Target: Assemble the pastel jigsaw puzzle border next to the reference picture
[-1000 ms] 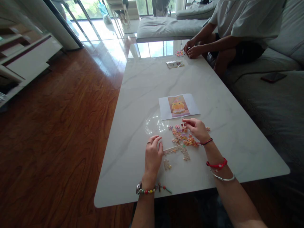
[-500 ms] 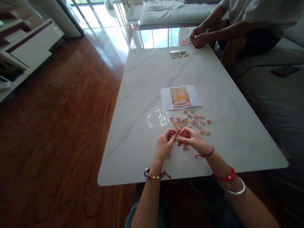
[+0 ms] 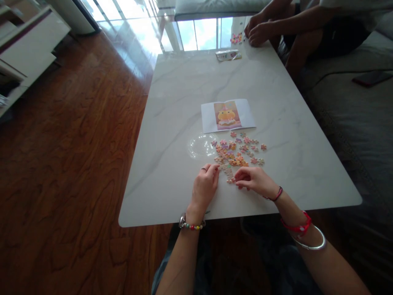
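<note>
A small joined strip of jigsaw puzzle pieces (image 3: 227,171), pale with a green spot, lies on the table between my hands. My left hand (image 3: 205,186) is closed, its fingertips pinching the strip's upper left edge. At the strip's lower right, my right hand (image 3: 256,181) has thumb and fingers pinched together on a puzzle piece, mostly hidden by the fingertips. Just beyond is a spread of loose puzzle pieces (image 3: 225,152) in pink, orange and purple. A paper sheet with a printed picture (image 3: 227,116) of a yellow figure in a party hat lies behind them.
The white marbled table (image 3: 172,184) has its near edge close to my wrists. At its far end lie a clear packet (image 3: 229,55) and small colourful bits (image 3: 236,38), beside another person's hands (image 3: 259,32). A phone (image 3: 372,78) rests on the sofa at right.
My hands have moved apart, uncovering the joined strip and orange pieces between and beyond them. The whole view has shifted, with the table sitting slightly higher and further left.
</note>
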{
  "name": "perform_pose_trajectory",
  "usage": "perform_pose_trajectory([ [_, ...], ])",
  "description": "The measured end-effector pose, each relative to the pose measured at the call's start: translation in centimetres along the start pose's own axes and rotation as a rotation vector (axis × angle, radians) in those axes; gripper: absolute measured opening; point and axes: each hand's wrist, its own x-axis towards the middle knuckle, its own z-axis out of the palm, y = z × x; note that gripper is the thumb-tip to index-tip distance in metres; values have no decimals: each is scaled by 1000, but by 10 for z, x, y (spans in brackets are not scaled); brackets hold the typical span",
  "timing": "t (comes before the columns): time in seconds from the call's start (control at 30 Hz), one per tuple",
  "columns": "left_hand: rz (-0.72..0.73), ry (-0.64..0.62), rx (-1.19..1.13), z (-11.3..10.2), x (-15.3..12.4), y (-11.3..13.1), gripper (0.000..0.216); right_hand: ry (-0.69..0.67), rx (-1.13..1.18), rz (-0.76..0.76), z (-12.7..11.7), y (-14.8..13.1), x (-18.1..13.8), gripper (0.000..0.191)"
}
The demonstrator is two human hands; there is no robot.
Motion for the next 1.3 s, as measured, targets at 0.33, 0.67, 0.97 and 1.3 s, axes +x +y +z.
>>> perform_pose_trajectory([
  [0.33, 237, -42, 161, 7, -13, 3, 23, 117, -457, -381, 8, 11, -5, 9],
  [0.67, 281, -134, 152, 5, -11, 6, 21, 132, -546, -367, 11, 13, -5, 11],
  [0.97, 258, -146, 129, 3, -9, 7, 17, 104, -517, -342, 8, 11, -4, 8],
  [1.3, 247, -153, 142, 4, -6, 8, 17, 79, -536, -361, 4, 13, -3, 5],
])
